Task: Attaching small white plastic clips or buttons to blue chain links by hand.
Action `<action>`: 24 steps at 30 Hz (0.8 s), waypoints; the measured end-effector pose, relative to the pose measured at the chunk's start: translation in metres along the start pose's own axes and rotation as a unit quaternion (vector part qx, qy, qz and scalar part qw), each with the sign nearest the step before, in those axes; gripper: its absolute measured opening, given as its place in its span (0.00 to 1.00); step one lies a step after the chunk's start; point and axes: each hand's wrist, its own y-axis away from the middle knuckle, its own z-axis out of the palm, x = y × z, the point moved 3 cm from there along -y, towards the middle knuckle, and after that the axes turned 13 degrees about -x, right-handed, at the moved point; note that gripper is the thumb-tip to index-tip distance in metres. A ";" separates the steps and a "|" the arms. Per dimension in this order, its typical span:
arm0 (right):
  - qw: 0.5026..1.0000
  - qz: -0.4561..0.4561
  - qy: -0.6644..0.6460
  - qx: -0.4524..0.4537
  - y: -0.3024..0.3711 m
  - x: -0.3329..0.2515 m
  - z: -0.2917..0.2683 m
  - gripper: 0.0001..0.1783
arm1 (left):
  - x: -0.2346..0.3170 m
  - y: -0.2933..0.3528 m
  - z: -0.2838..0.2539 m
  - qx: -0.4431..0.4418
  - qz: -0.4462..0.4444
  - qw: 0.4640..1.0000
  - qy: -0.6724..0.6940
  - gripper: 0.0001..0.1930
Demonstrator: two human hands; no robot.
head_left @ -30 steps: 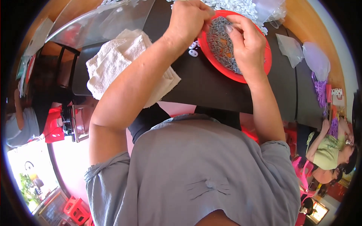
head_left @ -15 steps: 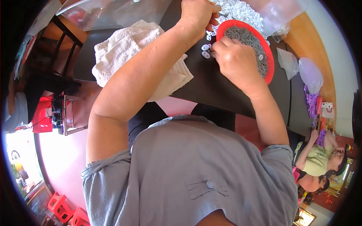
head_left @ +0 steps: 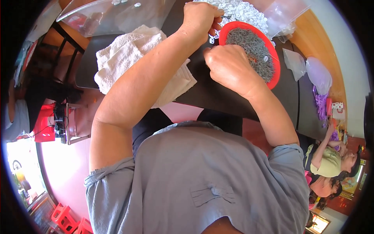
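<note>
My left hand (head_left: 201,20) is beside a heap of small white plastic pieces (head_left: 249,15), its fingers curled together; whatever lies between them is hidden. Closer to me, my right hand (head_left: 230,64) is closed above the dark table, its knuckles up and its fingertips out of sight. It covers part of the near left rim of a red dish (head_left: 277,64). Many thin grey bits (head_left: 253,45), too small to name, fill that dish, and a single white piece (head_left: 265,59) rests on them. One loose white piece (head_left: 212,40) lies between my hands.
A folded white towel (head_left: 128,46) lies under my left forearm. Behind it stands a clear plastic tray (head_left: 105,17) with a few white pieces. Clear bags (head_left: 318,76) and purple ribbon (head_left: 320,107) lie along the right. Two people (head_left: 331,162) are farther off at the right.
My right hand has moved left, off the dish's rim, and now covers the spot where two loose white pieces showed. My left hand stays by the heap.
</note>
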 end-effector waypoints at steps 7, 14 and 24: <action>0.995 -0.008 -0.021 -0.097 -0.007 0.002 -0.015 0.04 | 0.006 0.009 0.005 -0.017 -0.020 0.999 -0.035 0.06; 0.997 -0.046 -0.051 -0.018 0.001 0.002 0.003 0.06 | 0.004 0.003 0.005 -0.025 -0.017 1.000 -0.004 0.05; 0.932 0.019 -0.137 0.336 0.044 0.061 -0.019 0.08 | -0.002 0.021 0.048 -0.142 -0.112 0.957 0.227 0.09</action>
